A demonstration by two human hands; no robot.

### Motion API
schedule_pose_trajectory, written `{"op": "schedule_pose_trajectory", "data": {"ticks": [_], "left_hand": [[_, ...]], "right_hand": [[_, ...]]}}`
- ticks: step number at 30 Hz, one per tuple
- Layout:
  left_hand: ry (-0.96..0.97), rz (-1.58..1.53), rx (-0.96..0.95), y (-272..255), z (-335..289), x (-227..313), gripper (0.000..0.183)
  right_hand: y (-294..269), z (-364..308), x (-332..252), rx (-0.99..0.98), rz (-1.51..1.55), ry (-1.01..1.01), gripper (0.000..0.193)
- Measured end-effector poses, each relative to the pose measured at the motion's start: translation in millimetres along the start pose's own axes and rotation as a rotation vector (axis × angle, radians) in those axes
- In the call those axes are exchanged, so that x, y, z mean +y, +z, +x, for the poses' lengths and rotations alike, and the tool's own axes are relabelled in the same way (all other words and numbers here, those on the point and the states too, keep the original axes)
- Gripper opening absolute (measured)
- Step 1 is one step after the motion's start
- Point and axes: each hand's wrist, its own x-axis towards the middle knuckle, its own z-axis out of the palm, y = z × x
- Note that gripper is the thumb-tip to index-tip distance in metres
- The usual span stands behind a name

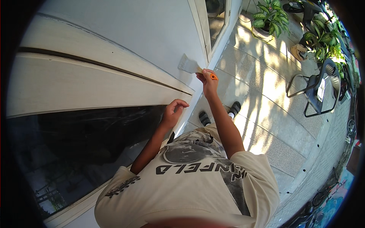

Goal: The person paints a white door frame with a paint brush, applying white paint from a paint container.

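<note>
Stretching forward, the right hand (208,83) grips a paintbrush (188,64); the left hand (173,113) curls loosely, empty.

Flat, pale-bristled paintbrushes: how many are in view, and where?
1: the flat, pale-bristled paintbrush with an orange-ended handle, in the grip of the person's bare right hand, its bristles over the smooth white panel. Others may be hidden behind the body.

Free leftward over smooth white wall panel (152,34), past flat orange-ended paintbrush (189,65) | blocked up and right by long cream window frame (202,28) | open right above grey stone floor (262,91), until black metal-legged chair (315,95)
</note>
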Motion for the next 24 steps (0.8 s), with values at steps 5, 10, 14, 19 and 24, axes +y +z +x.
{"op": "schedule_pose_trajectory", "data": {"ticks": [5, 10, 14, 19, 24], "left_hand": [[0.008, 0.029, 0.021, -4, -5, -1, 0.017], [0.001, 0.029, 0.015, -1, -8, 5, 0.017], [0.004, 0.036, 0.010, 2, -10, 2, 0.017], [-0.006, 0.013, 0.029, 5, -14, -5, 0.016], [0.003, -0.002, 0.010, 7, -10, -4, 0.016]], "right_hand": [[-88, 13, 51, 0.250, -0.288, 0.096, 0.021], [-126, 28, 89, 0.389, -0.437, 0.087, 0.013], [-110, 31, 77, 0.383, -0.891, -0.089, 0.011], [25, -4, 2, 0.136, -0.639, -0.164, 0.013], [129, -60, -100, -0.014, -0.225, -0.237, 0.015]]}}
